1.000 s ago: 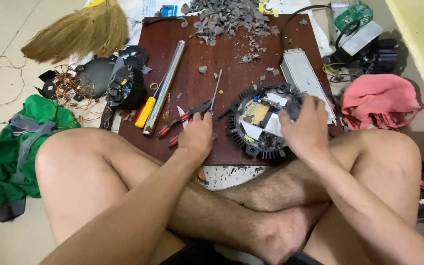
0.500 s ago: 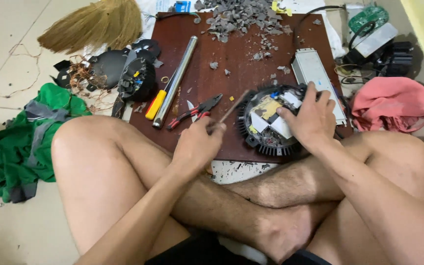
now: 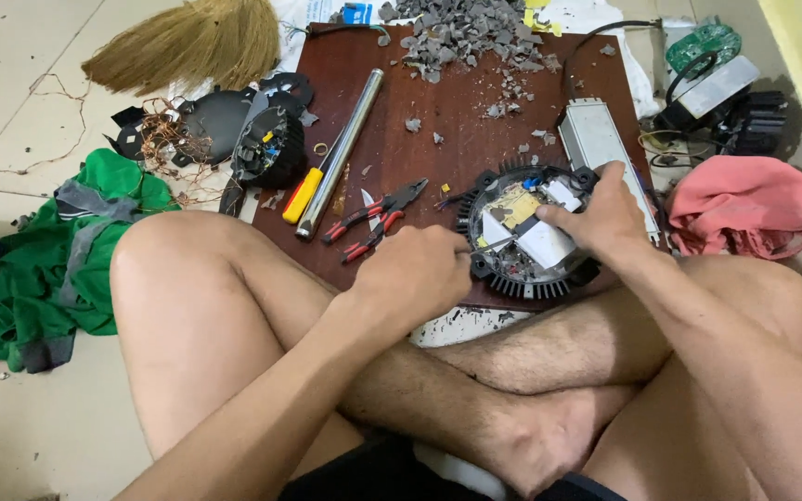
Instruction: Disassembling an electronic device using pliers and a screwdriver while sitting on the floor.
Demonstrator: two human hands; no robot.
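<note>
Round black finned lamp housing (image 3: pixel 526 237) on wooden board (image 3: pixel 438 121), already opened w/ circuit parts exposed, inner pieces not yet out. Right hand (image 3: pixel 605 218) pressed on it; left hand (image 3: pixel 415 274) fisted round thin tool (image 3: pixel 494 245). Red pliers (image 3: pixel 373 221) nearby.

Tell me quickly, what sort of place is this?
Likely a home floor used as a makeshift repair spot: tiled floor, a wooden board strewn with grey debris, pliers, a broom, and clothes.

Small blue-and-white packet (image 3: pixel 356 13) at the board's (image 3: pixel 475 139) far edge — yellow scrap (image 3: pixel 538 19) nearby.
</note>
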